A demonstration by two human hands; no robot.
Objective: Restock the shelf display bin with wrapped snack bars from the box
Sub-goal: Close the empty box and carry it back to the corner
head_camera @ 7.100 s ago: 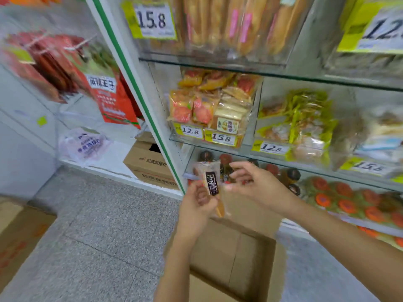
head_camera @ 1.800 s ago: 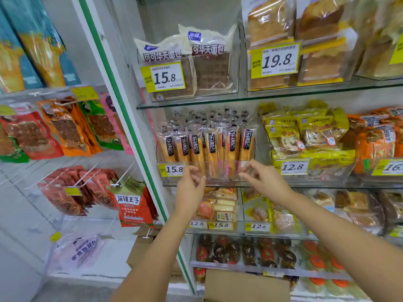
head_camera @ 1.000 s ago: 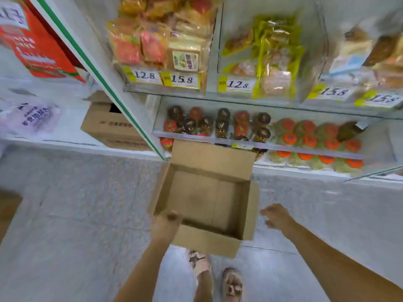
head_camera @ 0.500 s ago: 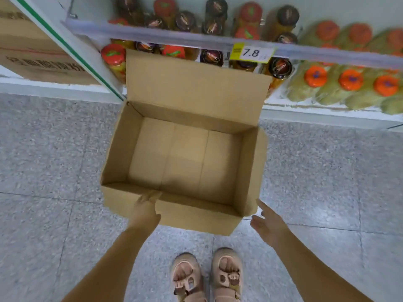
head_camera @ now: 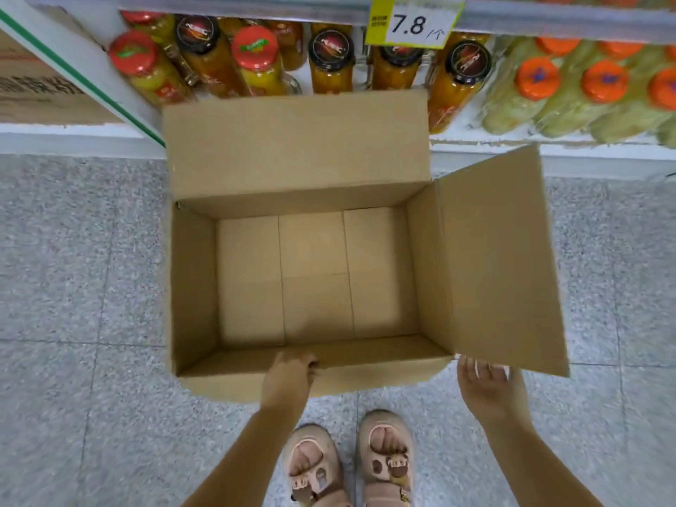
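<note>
An open brown cardboard box stands on the floor right below me, and its inside shows only bare cardboard. My left hand grips the box's near rim, fingers curled over the edge. My right hand hovers by the near right corner, fingers spread, just under the right flap, which leans outward. No snack bars and no display bin are in view.
The bottom shelf behind the box holds jars with red and black lids and bottles with orange caps. A price tag reading 7.8 hangs on the rail. Another carton sits far left. My sandalled feet stand on grey speckled tiles.
My view has dropped from the shelf to the box. My left hand has taken hold of the near rim, and the right flap has swung outward next to my right hand.
</note>
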